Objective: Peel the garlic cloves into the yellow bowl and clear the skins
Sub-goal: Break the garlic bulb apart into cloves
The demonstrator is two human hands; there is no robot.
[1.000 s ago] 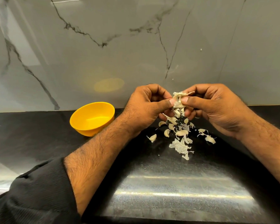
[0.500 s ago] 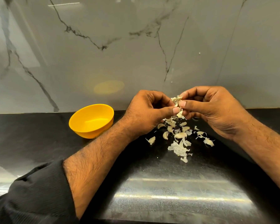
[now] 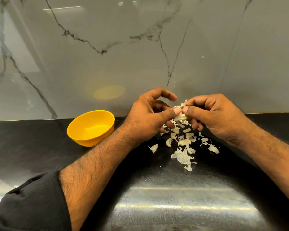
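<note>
Both hands, left hand (image 3: 145, 120) and right hand (image 3: 213, 117), pinch the garlic (image 3: 180, 112) at frame center, the yellow bowl (image 3: 90, 129) lying nearer the left

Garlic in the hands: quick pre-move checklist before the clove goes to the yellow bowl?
1. Garlic piece pinched by both hands: ok, left hand and right hand both have thumbs on it.
2. Clove fully peeled: not ok, papery skin sticks out at the top.
3. Yellow bowl upright, within reach to the left hand's side: ok.
4. Bowl contents: no cloves seen inside.
5. Path to the bowl: ok, nothing stands between it and the hands.
6. Skins cleared: not ok, loose skins lie scattered on the black counter below the hands; whether whole cloves lie among them, cannot tell.
</note>
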